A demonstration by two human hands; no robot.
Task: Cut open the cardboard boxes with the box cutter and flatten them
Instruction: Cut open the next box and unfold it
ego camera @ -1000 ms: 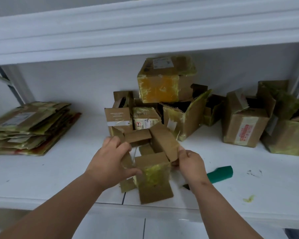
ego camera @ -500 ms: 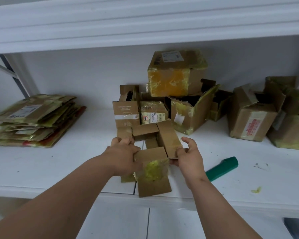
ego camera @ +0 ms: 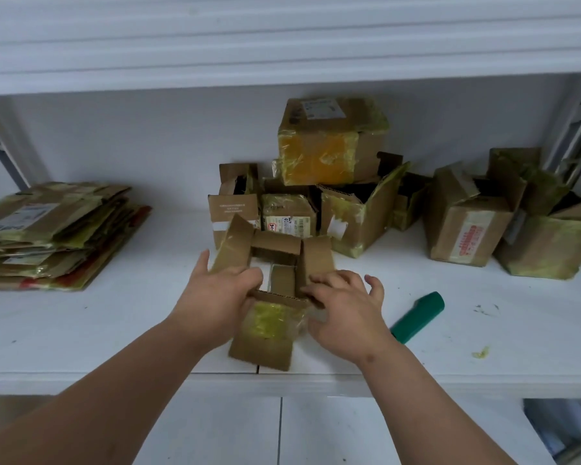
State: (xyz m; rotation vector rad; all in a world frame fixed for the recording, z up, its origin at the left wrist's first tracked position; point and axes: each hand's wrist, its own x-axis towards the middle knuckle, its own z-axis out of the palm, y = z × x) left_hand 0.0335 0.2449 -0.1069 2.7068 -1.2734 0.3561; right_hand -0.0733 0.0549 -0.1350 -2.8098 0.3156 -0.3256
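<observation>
A small cardboard box (ego camera: 269, 333) with yellow tape stands on the white shelf (ego camera: 148, 330) in front of me, its flaps spread open and its inside showing. My left hand (ego camera: 218, 297) grips its left wall, fingers curled over the rim. My right hand (ego camera: 342, 307) presses on its right side, fingers bent over the right flap. The green box cutter (ego camera: 418, 317) lies on the shelf just right of my right hand, touched by neither hand.
A stack of flattened boxes (ego camera: 54, 236) lies at the left. Several unflattened boxes (ego camera: 332, 196) pile up behind the small box, with more boxes (ego camera: 470, 223) at the right. An upper shelf (ego camera: 282, 45) overhangs. A yellow tape scrap (ego camera: 480, 353) lies near the front edge.
Both hands shifted onto the box's sides and the flaps opened wider, so the hollow inside now shows. The view moved closer to the shelf.
</observation>
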